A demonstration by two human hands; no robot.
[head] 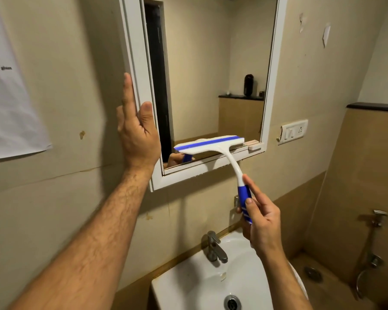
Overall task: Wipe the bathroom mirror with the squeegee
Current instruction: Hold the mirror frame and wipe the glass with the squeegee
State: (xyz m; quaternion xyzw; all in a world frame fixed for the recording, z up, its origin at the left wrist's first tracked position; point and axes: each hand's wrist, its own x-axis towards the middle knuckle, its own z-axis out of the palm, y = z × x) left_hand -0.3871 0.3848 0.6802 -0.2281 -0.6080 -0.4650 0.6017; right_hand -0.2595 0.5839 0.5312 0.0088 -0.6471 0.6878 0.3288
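The white-framed mirror (211,63) hangs on the beige wall above the sink. My right hand (261,220) grips the blue handle of a white and blue squeegee (211,145). Its blade lies across the bottom strip of the glass, just above the lower frame. My left hand (137,133) is pressed flat against the mirror's left frame edge, fingers extended upward and thumb on the frame's front. The glass reflects my right hand and the blue handle near its lower left corner.
A white sink (199,285) with a metal tap (213,247) sits below the mirror. A small white block (254,145) rests on the mirror's lower right frame. A switch plate (292,130) is to the right, a paper sheet (7,86) on the left wall, a hose tap (377,218) at lower right.
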